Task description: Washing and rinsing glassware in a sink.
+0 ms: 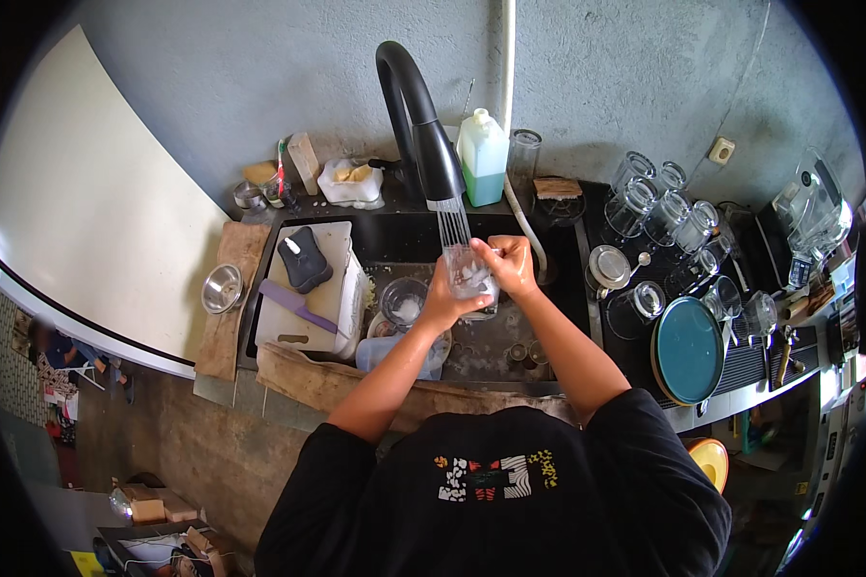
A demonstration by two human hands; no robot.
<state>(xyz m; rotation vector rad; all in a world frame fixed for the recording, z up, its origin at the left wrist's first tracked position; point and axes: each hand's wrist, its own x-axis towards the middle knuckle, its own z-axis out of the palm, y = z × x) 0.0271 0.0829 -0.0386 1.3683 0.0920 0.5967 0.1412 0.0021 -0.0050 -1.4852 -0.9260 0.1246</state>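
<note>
Water streams from a black faucet (440, 162) onto a clear drinking glass (469, 278) above the dark sink (491, 350). My left hand (447, 296) is closed around the glass from the left and below. At its upper right, my right hand (509, 267) has its thumb and curled fingers at the glass; whether it holds anything inside is hidden. Below and left of the glass, a clear container (404, 299) with white foam or ice and a bluish translucent plastic cup (382, 352) rest in the sink.
A white box (317, 238) bears a purple-handled tool (296, 306) and a dark sponge-like block (305, 260). A bottle of green liquid (483, 162) stands behind the sink. Upturned glasses (631, 205) and a teal plate (688, 350) occupy the right rack. Far left, a person (65, 346) sits.
</note>
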